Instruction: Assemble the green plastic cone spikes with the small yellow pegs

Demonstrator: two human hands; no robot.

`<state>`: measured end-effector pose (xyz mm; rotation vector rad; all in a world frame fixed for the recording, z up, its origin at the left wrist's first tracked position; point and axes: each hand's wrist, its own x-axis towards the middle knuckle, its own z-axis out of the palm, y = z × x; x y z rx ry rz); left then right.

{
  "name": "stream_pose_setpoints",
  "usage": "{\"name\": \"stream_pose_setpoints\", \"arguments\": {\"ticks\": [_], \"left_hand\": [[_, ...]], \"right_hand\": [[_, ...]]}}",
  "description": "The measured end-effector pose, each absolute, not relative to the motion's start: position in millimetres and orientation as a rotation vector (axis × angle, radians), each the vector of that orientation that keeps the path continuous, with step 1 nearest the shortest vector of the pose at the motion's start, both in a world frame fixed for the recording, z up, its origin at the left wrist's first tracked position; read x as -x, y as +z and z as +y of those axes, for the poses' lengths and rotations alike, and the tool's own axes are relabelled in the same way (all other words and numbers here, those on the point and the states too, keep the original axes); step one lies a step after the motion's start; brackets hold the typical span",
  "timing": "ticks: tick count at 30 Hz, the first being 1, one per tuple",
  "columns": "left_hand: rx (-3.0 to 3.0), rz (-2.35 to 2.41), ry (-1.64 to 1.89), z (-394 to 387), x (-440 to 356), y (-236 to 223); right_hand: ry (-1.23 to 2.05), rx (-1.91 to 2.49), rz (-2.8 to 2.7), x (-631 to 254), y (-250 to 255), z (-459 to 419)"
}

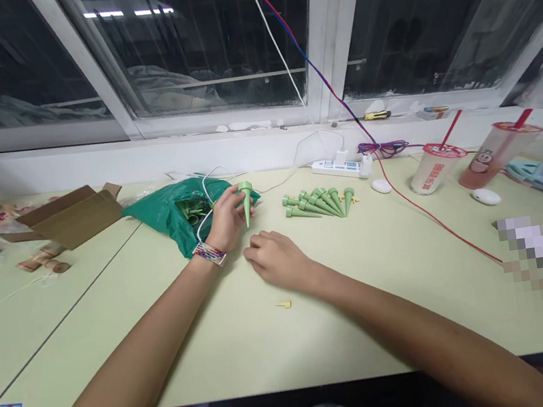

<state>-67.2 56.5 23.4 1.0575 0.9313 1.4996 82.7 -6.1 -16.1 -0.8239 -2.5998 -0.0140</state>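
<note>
My left hand (227,220) holds a green plastic spike (247,205), its wide ribbed cap up and its point down, a little above the table. Closed and low over the table, my right hand (277,260) has its fingers curled; what is in them, if anything, is hidden. Nearer to me lies a small yellow plastic piece (284,305). Behind my left hand sits an opened green plastic bag (166,211) with more green pieces showing inside. To the right, several green spikes (322,202) lie in a row, with bits of yellow at their far end.
A cardboard box (71,218) and wooden pieces (43,259) are at the left. Along the back stands a power strip (340,168) with cables. Two drink cups (436,169) with red straws stand at the right. A red cable (435,221) crosses the table's right side.
</note>
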Motion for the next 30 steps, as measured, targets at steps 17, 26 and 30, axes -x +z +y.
{"name": "stream_pose_setpoints", "arguments": {"ticks": [17, 26, 30], "left_hand": [[-1.165, 0.819, 1.055, 31, 33, 6], [-1.159, 0.818, 0.963, 28, 28, 1], [-1.176, 0.814, 0.947, 31, 30, -4]], "right_hand": [[1.226, 1.028, -1.383, -198, -20, 12], [1.161, 0.969, -1.34, -186, -26, 9], [1.166, 0.971, -1.306, -185, -25, 8]]}}
